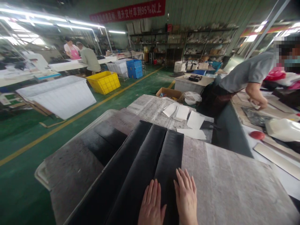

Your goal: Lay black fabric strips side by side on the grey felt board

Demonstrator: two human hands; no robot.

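Observation:
Three long black strips of sheet material (142,156) lie side by side on a worn grey-brown board (215,175), with narrow gaps between them. My left hand (152,200) rests flat on the strips near the gap between the middle and right ones, fingers stretched out. At the right strip's outer edge lies my right hand (186,192), its fingers stretched forward, partly over the strip and partly over the board. Neither hand holds anything. The near ends of the strips run out of the picture.
White cut pieces (180,112) lie at the board's far end. On a lower board to the left is another black piece (105,140). At the right a person (246,75) leans over a bench (246,134). A yellow crate (103,82) and a white bin (58,95) stand on the floor.

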